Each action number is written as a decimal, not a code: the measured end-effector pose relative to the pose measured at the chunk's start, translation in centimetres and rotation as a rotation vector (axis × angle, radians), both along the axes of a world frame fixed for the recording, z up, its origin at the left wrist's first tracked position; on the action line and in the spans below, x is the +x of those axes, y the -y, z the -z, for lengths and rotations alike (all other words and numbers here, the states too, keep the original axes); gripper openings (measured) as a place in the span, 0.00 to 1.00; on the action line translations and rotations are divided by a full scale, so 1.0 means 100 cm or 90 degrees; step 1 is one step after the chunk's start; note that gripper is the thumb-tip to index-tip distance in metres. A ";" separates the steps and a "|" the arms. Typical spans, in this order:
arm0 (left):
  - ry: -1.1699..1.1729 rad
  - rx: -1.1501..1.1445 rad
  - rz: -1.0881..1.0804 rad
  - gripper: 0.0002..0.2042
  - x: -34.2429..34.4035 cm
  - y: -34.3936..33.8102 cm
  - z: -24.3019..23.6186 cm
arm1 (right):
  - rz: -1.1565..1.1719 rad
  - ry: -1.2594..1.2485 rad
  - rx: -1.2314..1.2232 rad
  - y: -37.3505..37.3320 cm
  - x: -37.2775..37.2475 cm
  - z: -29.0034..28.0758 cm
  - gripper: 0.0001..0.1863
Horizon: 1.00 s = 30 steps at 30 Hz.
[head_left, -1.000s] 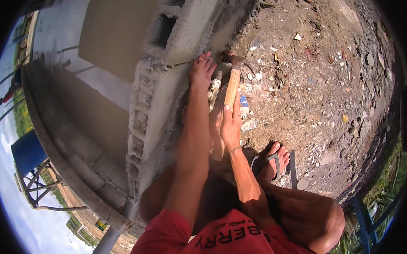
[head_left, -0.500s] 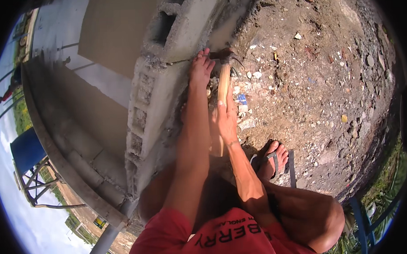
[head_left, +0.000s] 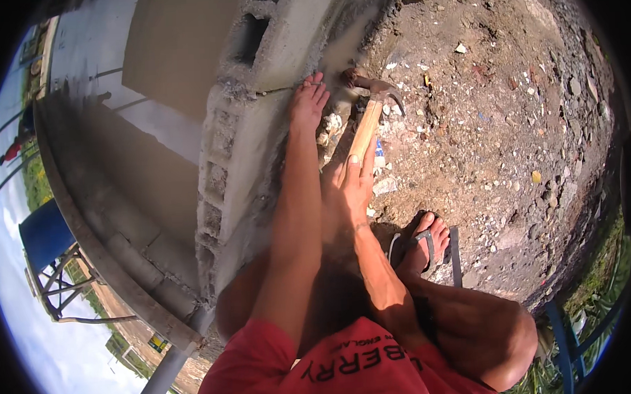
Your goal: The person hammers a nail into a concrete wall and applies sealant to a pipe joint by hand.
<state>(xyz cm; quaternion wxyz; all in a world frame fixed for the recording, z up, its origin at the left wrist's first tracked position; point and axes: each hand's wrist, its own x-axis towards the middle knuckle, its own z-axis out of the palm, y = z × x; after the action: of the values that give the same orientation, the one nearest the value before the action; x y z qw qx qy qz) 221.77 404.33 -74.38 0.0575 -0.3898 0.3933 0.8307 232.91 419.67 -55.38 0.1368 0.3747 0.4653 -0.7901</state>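
My right hand is closed around the pale wooden handle of a claw hammer. Its rusty brown head lies at the far end, the curved claw to the right and the striking face to the left. My left hand is against the side of the concrete block wall, its fingers bunched at the surface. A thin dark line, string or wire, runs across the wall to that hand. Whatever sits between the left fingers is hidden. The hammer head stands apart from the left fingertips, to their right.
Grey-brown water lies beyond the wall on the left, with a curved concrete edge around it. A blue drum rests on a wooden stand. Stony soil covers the right, and my sandalled foot is there.
The hammer head has swung right, away from my left hand, and the handle tilts further right. My left hand stays at the wall.
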 end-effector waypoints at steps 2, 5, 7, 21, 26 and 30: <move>-0.008 0.012 0.008 0.13 -0.003 -0.006 0.001 | -0.117 -0.022 0.161 -0.005 -0.001 -0.004 0.32; -0.034 0.024 -0.008 0.13 0.001 0.009 0.001 | -0.299 -0.115 0.191 0.007 0.003 0.022 0.32; 0.007 -0.007 0.011 0.13 0.002 0.011 0.001 | -0.208 -0.082 0.111 0.005 0.006 0.017 0.32; 0.013 0.011 0.017 0.14 -0.002 0.003 -0.001 | -0.048 -0.023 0.020 0.010 0.000 -0.012 0.31; 0.012 0.020 -0.005 0.14 0.002 0.017 -0.001 | -0.198 -0.026 0.006 0.002 0.005 0.003 0.31; 0.013 0.008 0.028 0.14 0.000 0.008 -0.002 | -0.031 -0.009 0.013 0.012 0.009 -0.006 0.31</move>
<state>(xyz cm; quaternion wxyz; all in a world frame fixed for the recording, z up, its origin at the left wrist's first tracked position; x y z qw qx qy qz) 221.79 403.53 -74.17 0.0826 -0.3893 0.3962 0.8274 233.78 418.47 -54.82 0.1486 0.3593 0.4833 -0.7844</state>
